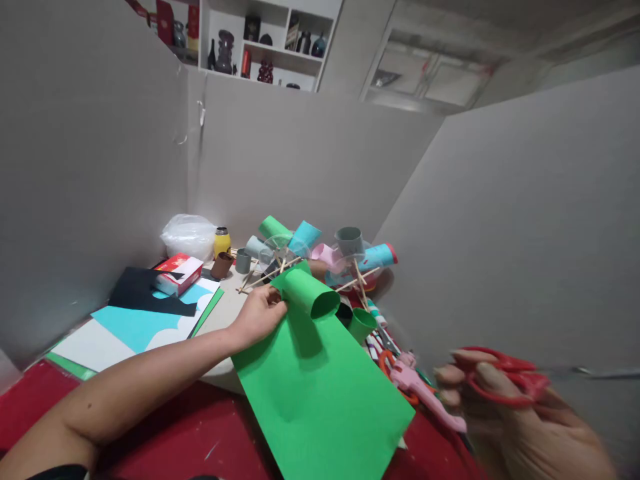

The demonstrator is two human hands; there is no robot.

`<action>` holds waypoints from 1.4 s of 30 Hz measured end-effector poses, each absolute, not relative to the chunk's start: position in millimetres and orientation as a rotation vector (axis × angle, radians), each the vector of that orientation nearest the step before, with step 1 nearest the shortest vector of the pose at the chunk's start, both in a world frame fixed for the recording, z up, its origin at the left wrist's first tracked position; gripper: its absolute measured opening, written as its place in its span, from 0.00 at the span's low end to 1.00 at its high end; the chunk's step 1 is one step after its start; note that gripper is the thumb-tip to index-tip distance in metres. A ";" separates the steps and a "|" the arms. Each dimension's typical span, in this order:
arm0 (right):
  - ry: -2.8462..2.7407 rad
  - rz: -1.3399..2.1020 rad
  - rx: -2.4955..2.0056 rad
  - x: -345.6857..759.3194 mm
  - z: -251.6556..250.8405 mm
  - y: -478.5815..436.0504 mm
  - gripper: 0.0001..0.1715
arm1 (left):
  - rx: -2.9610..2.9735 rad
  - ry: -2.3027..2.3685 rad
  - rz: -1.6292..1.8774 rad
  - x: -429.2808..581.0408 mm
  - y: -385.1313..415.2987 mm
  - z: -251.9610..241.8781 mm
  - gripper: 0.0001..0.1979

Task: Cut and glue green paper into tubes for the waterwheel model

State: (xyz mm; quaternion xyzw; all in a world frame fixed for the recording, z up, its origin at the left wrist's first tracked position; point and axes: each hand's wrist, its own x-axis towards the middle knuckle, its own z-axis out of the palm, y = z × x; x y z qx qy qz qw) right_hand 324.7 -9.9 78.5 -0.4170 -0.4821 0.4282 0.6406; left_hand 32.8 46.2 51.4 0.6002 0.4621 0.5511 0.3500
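Note:
My left hand (260, 315) pinches the upper left edge of a large green paper sheet (325, 393). On that sheet, close to my fingers, rests a green paper tube (306, 290) with its open end toward me. My right hand (530, 420) is raised at the right, blurred by motion, with its fingers around the red handles of scissors (510, 377). The blades point to the right, away from the sheet. Just beyond the sheet stand paper tubes joined to clear discs and wooden sticks, among them a blue tube (305, 238).
A pink glue gun (417, 387) and orange-handled scissors (386, 365) lie right of the sheet on the red table (200, 433). Left are coloured papers (150, 327), a red-and-white box (179, 273), a yellow bottle (223, 241) and a plastic bag (187, 237). Grey partitions surround the table.

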 end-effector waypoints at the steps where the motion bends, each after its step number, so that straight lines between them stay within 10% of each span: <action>1: -1.094 0.956 -0.942 321.7 79.9 -14.6 0.14 | 1.574 1.203 1.459 33.1 44.4 52.4 0.07; 27: -1.645 0.667 -1.029 243.8 29.4 0.5 0.21 | 1.434 0.699 1.212 31.8 20.7 54.7 0.45; 42: -1.685 0.517 -0.979 244.4 22.7 7.1 0.18 | 1.124 0.507 1.156 47.2 7.0 52.5 0.45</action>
